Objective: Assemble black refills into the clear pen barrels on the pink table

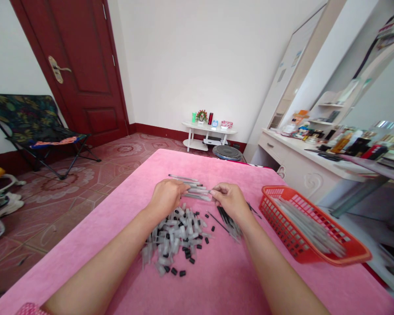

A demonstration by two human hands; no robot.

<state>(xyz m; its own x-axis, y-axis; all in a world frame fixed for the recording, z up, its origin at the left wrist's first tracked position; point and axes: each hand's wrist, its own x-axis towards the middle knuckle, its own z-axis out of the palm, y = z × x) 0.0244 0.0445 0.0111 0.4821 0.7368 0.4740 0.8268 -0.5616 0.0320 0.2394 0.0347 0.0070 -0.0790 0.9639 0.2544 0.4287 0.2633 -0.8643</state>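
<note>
Several slim translucent tubes [197,191], which look like pen barrels, lie side by side on the pink cloth between my hands. My left hand [167,194] rests at their left ends, fingers curled together; what they grip is partly hidden. At the right ends, my right hand [229,197] pinches thumb and forefinger at a tube's tip. Below my left hand spreads a pile of small translucent caps [180,229], with black plugs [188,253] among and beside them. Thin dark rods, like pen refills [228,221], lie partly under my right wrist.
To the right, a red plastic basket [282,234] holds many long translucent tubes [310,225]. The pink-covered table [216,284] reaches toward a low white stand [210,128]. A dresser [315,164] with bottles is at right, a folding chair [36,118] at left.
</note>
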